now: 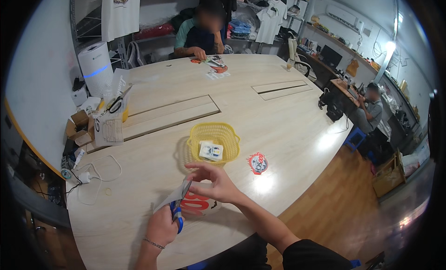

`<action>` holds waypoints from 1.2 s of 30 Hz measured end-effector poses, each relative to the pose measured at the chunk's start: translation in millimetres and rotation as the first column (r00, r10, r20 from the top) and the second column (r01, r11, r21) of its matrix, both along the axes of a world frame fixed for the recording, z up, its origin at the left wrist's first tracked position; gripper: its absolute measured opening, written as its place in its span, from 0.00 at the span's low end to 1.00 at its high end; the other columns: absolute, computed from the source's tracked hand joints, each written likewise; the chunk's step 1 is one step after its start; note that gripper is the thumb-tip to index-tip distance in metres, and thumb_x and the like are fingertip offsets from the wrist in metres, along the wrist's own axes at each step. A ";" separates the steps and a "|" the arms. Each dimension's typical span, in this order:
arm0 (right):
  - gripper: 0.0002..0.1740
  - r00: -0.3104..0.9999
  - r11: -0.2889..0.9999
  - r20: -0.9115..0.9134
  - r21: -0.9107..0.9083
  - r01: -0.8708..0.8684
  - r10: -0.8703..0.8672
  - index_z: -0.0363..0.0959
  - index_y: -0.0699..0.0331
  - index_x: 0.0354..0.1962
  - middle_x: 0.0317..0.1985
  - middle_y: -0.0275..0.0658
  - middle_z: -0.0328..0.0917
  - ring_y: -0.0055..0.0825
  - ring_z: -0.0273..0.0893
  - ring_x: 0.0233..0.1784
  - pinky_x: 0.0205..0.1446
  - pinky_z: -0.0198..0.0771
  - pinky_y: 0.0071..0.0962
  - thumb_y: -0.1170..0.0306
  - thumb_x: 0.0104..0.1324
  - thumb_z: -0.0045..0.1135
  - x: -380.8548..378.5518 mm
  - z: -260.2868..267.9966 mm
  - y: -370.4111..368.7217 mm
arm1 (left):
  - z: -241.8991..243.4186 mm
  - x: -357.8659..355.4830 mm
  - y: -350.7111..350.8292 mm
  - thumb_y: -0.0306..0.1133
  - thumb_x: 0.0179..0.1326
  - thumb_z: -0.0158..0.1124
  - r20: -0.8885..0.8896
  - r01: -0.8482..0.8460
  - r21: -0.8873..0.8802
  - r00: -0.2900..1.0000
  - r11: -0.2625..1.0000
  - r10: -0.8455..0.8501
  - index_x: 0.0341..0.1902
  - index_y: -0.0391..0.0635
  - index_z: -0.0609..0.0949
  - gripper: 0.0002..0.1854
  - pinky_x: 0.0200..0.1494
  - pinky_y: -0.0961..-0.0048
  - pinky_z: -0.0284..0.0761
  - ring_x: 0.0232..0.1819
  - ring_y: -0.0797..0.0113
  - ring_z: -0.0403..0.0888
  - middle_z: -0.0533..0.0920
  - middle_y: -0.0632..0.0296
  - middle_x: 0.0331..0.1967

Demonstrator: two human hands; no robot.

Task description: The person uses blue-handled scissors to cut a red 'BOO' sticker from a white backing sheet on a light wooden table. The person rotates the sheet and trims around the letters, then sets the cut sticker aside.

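Note:
My left hand [162,225] grips a pair of scissors [177,214] with blue handles, their blades pointing up along a white sheet [170,199]. Red lettering [195,203] is printed on the sheet, partly covered by my right wrist. My right hand [216,181] is at the sheet's upper corner, thumb and curved fingers around it close to the blade tips; part of that grip is hidden. Just beyond stands a yellow plastic basket [195,134] with several small printed cards [211,150] inside. To its right lies a cut-out red, white and grey printed emblem [258,163].
At the left are a white cable with a charger [85,178], an open cardboard box [81,127], black-handled scissors [116,103] and an air purifier [96,69]. Across the wooden table [237,106] a person [200,33] touches printed cut-outs [217,64]. Another person [371,106] sits at right.

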State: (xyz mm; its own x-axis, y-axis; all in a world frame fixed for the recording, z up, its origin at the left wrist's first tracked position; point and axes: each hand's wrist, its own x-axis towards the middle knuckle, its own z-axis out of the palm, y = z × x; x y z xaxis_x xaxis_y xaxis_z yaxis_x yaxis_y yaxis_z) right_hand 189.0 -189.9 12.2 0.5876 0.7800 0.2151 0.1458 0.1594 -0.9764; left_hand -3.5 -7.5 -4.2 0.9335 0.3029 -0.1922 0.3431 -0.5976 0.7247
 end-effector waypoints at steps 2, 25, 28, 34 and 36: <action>0.39 0.999 0.999 -0.031 -0.048 -0.015 0.013 0.72 0.65 0.76 0.48 0.39 0.92 0.24 0.88 0.54 0.68 0.80 0.32 0.72 0.70 0.77 -0.8 2.3 -0.4 | 4.3 -1.9 -0.6 0.39 0.66 0.75 0.012 0.006 0.052 1.000 0.999 -0.007 0.52 0.35 0.81 0.21 0.52 0.44 0.81 0.49 0.33 0.87 0.88 0.38 0.42; 0.39 0.999 0.998 0.026 -0.051 -0.029 0.031 0.73 0.61 0.76 0.39 0.33 0.91 0.18 0.87 0.46 0.64 0.79 0.30 0.74 0.67 0.73 -2.2 -3.1 0.4 | -6.1 -6.1 1.6 0.41 0.68 0.72 0.038 0.016 0.146 0.999 0.989 -0.022 0.50 0.36 0.81 0.20 0.53 0.42 0.80 0.49 0.31 0.86 0.87 0.37 0.44; 0.38 0.999 0.998 0.034 -0.066 0.011 -0.009 0.73 0.61 0.75 0.38 0.33 0.90 0.18 0.87 0.45 0.60 0.80 0.28 0.75 0.67 0.73 1.3 -7.0 5.5 | -16.1 -3.7 4.2 0.40 0.68 0.71 0.062 0.014 0.158 0.998 0.987 -0.024 0.49 0.35 0.80 0.18 0.51 0.42 0.79 0.48 0.30 0.85 0.87 0.36 0.43; 0.37 0.997 0.997 -0.061 -0.067 0.043 -0.047 0.75 0.65 0.72 0.34 0.32 0.89 0.16 0.86 0.41 0.53 0.80 0.23 0.79 0.65 0.73 -7.7 -0.8 2.0 | 1.6 3.0 0.8 0.41 0.71 0.70 -0.046 0.066 0.130 0.997 0.989 -0.061 0.51 0.36 0.80 0.19 0.54 0.42 0.81 0.50 0.33 0.86 0.88 0.39 0.46; 0.37 0.997 0.994 -0.007 -0.078 0.078 -0.079 0.75 0.66 0.72 0.34 0.32 0.89 0.16 0.86 0.40 0.53 0.80 0.22 0.79 0.64 0.73 -9.5 4.3 4.2 | -1.3 -1.9 -0.4 0.40 0.71 0.70 -0.041 0.055 0.151 0.998 0.987 -0.049 0.51 0.36 0.80 0.18 0.54 0.42 0.81 0.51 0.34 0.87 0.88 0.40 0.46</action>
State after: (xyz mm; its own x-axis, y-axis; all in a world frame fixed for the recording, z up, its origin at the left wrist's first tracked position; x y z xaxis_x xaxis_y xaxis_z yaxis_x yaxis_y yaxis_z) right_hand 179.5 -185.8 16.5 0.6496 0.7456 0.1489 0.1446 0.0712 -0.9869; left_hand -5.4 -7.9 -5.5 0.9417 0.2826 -0.1825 0.3338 -0.7175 0.6113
